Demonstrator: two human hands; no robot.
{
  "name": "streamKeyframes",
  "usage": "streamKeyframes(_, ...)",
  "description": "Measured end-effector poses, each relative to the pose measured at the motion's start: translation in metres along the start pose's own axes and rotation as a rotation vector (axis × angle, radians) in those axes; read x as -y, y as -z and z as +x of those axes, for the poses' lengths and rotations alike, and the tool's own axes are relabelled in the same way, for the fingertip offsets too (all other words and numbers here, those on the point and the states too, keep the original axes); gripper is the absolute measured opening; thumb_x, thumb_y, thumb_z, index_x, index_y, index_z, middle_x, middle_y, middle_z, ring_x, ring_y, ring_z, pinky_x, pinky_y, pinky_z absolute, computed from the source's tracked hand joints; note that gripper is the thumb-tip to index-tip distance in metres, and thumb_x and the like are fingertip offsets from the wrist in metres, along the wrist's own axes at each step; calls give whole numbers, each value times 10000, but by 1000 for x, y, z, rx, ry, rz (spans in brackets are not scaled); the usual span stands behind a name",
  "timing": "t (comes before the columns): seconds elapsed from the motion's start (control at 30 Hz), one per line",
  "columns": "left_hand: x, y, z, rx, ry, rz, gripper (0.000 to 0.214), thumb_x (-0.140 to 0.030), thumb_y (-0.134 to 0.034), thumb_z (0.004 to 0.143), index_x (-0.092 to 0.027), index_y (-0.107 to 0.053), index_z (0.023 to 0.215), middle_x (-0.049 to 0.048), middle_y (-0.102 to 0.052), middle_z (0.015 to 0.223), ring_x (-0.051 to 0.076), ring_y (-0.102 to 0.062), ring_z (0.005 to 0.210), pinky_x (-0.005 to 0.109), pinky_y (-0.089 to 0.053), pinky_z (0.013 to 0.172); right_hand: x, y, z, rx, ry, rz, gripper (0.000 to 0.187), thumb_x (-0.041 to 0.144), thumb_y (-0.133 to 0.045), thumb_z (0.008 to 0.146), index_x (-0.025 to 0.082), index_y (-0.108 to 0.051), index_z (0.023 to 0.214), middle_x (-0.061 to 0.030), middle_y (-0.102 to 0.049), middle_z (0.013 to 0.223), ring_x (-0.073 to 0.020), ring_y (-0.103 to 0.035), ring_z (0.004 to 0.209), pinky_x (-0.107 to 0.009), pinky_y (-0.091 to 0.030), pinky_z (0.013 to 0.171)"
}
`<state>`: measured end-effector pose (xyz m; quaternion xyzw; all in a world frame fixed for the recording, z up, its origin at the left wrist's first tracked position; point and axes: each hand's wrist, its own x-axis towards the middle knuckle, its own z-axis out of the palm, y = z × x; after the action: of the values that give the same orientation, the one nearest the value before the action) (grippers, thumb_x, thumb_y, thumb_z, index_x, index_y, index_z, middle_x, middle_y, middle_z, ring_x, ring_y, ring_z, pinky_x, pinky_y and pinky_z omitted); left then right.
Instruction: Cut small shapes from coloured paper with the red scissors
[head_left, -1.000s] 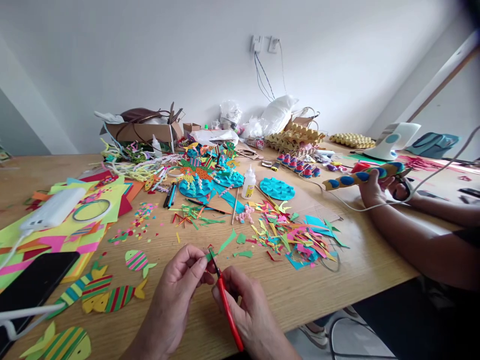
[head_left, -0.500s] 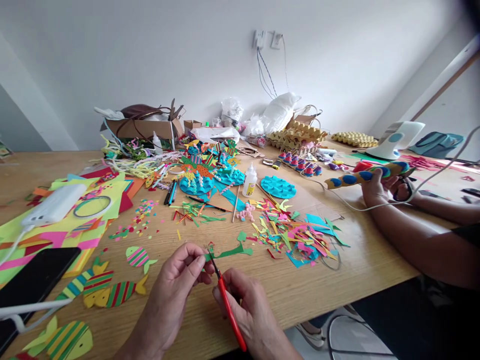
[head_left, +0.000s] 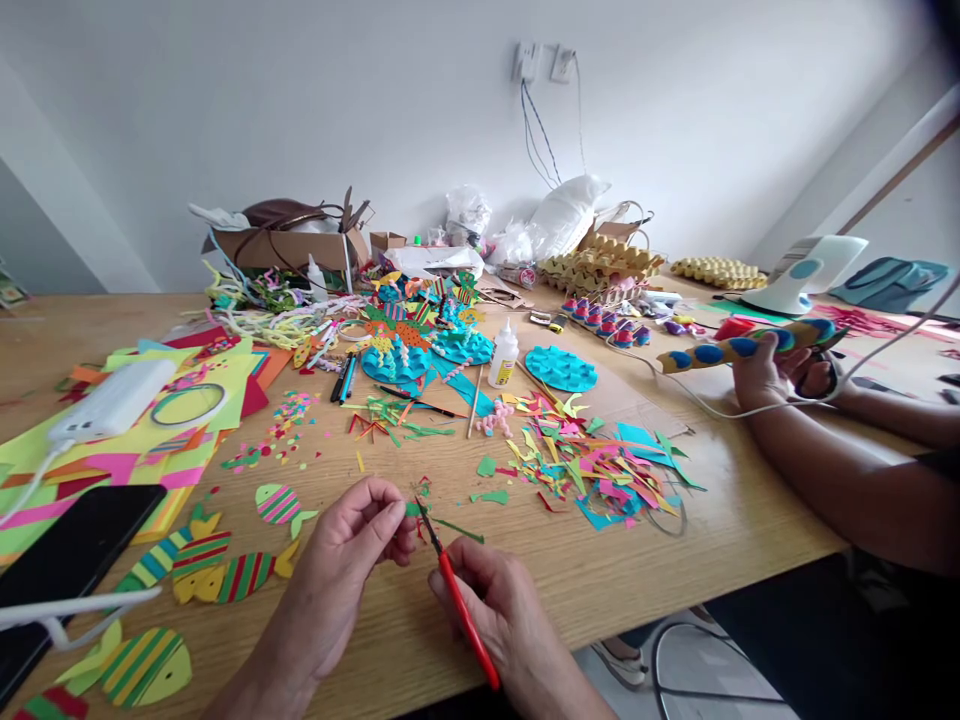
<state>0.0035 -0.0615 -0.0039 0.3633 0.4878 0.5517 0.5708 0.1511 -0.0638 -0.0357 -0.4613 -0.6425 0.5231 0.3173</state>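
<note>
Swung downward since the earlier frame: strip (head_left: 459,531), green, formerly stretched level to the right of the left hand (head_left: 349,555), now seen as a thin slanting sliver just right of the tips of the scissors (head_left: 454,590). Whether it is joined to the paper in the fingers cannot be told. Both hands are kept in nearly the same pose.

Left fingers: thumb and forefinger brought together; a small green piece (head_left: 412,509) is pinched between them.

Right hand (head_left: 499,600): fingers wrapped about the red handles of the scissors; the tips are held at the piece, just right of the left fingertips. Gap between blades: cannot be told.

Left of the left fingers: fish (head_left: 245,577), several, striped, laid flat. Farther left: phone (head_left: 86,530), dark; power bank (head_left: 112,400), white, laid on sheets (head_left: 206,352); ring (head_left: 187,404), also set on the sheets.

Ahead of the fingers: pens (head_left: 345,378); glue (head_left: 505,360), upright; disc (head_left: 560,369), blue, placed right of the glue.

Ahead and right of the right fingers: scraps (head_left: 570,460), many-coloured, heaped loosely.

Far right, well apart from the fingers: stick (head_left: 694,356), painted yellow and blue, held in a co-worker's hand (head_left: 756,375).
</note>
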Motion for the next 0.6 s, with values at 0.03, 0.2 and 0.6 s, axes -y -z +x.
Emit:
streamKeyframes(0.03, 0, 1, 1, -9, 6, 2, 116, -255, -674, 724, -174, -602, 681, -31, -611, 584, 105, -539, 567, 197, -467, 560, 0, 0, 0, 9, -16, 23, 359, 479, -479, 790, 199, -391, 583, 56, -353, 498, -82, -330, 454, -198, -240, 417)
streamKeyframes(0.2, -3, 3, 0, -48, 35, -3, 138, -260, -710, 667, -176, -600, 660, -26, -625, 570, 114, -553, 560, 205, -470, 550, 3, 6, 1, 101, -84, 105, 297, 405, -502, 816, 184, -443, 628, 53, -437, 512, -81, -399, 463, -180, -295, 434)
streamKeyframes(0.6, -1, 4, 3, 141, -6, 291, 81, -182, -657, 660, -190, -598, 605, -43, -537, 495, 123, -491, 497, 205, -387, 483, 24, 25, 15, -98, 163, 35, 171, 269, -630, 706, 186, -486, 745, 23, -508, 685, -119, -453, 625, -225, -380, 582)
